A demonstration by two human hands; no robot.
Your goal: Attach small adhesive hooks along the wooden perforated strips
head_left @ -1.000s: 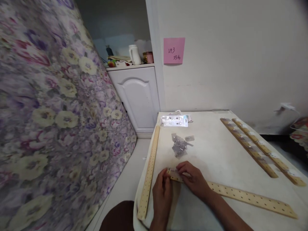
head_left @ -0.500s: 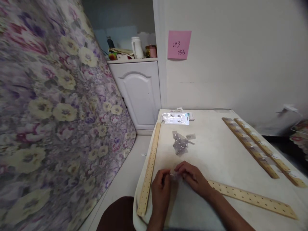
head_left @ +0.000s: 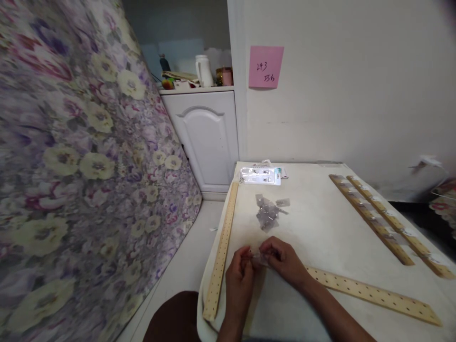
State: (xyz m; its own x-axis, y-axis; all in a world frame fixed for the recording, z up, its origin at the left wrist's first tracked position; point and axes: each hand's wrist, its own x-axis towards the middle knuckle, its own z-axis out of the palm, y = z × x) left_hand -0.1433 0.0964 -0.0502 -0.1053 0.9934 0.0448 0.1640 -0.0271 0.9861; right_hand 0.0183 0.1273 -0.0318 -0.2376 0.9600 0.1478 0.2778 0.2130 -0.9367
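White table (head_left: 320,223): left hand (head_left: 239,280) and right hand (head_left: 285,266) pinch a small clear packet (head_left: 260,258) over the near perforated strip (head_left: 374,294), left end. Far-right strips (head_left: 370,221) carry packets; left strip (head_left: 223,247) is bare; packet pile (head_left: 268,214) lies mid-table.

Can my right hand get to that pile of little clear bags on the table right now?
Probably yes. The pile of little clear bags lies just beyond the right hand with only bare table between. That hand is busy, though, pinching a small clear packet with the left hand.
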